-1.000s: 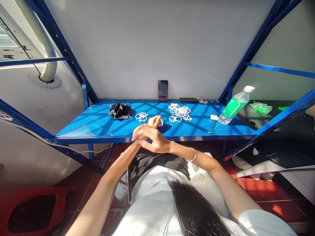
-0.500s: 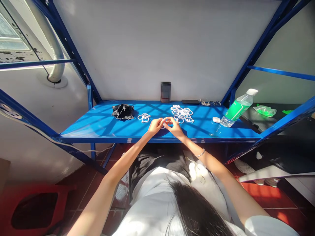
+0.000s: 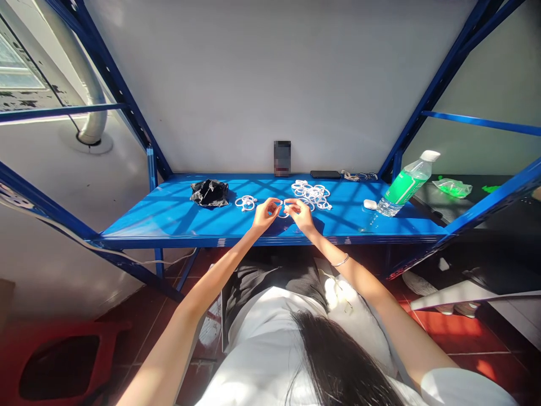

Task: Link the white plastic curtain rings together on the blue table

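Over the front part of the blue table point(image 3: 177, 223), my left hand point(image 3: 266, 215) and my right hand point(image 3: 301, 216) face each other, a small gap between their fingertips. Both pinch a thin white plastic ring point(image 3: 283, 216), one on each side; its lower curve shows below the fingers. Its finer details are too small to make out. Beyond my right hand lies a loose pile of white rings point(image 3: 315, 194). A smaller cluster of white rings point(image 3: 245, 203) is to the left of my left hand.
A crumpled black plastic bag point(image 3: 209, 193) sits at the left. On the right stand a green-labelled bottle point(image 3: 403, 186) and a small white case point(image 3: 369, 204). Along the back are a dark upright box point(image 3: 282, 159), a black phone-like slab point(image 3: 325, 174) and coiled cable point(image 3: 357, 176).
My fingertips have moved slightly apart, so a gap shows between the hands. The view has shifted a little; the piles on the table are unchanged.
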Motion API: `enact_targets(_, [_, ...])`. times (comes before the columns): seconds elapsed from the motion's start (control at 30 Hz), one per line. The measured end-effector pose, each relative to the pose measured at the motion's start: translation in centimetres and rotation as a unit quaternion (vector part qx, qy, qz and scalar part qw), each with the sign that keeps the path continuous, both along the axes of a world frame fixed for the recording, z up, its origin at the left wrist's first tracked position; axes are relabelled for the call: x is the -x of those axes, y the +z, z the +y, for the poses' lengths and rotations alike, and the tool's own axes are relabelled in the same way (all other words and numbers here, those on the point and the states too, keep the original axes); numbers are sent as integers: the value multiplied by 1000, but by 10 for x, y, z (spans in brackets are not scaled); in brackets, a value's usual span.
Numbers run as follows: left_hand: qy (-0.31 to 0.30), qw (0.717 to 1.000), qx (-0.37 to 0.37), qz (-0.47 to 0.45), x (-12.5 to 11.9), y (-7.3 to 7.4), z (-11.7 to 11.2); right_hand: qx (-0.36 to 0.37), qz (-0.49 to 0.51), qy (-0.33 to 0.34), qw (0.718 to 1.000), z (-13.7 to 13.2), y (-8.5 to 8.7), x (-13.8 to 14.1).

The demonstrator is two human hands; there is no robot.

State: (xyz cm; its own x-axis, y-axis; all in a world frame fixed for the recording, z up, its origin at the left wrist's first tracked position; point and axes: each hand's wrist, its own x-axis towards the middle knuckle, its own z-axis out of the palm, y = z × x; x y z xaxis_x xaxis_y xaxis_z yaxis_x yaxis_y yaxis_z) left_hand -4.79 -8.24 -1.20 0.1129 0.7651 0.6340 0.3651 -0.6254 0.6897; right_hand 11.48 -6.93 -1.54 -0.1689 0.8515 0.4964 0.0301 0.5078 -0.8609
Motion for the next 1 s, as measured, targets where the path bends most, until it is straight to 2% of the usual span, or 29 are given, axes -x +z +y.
enact_targets(0.63, [38,994,-71,68,-2,-6,5,-35,-29,-12,999,-3,1,-1])
enact_targets(1.0, [37,995,-43,87,1,-5,4,-34,-44,-7,998,-7,6,-2])
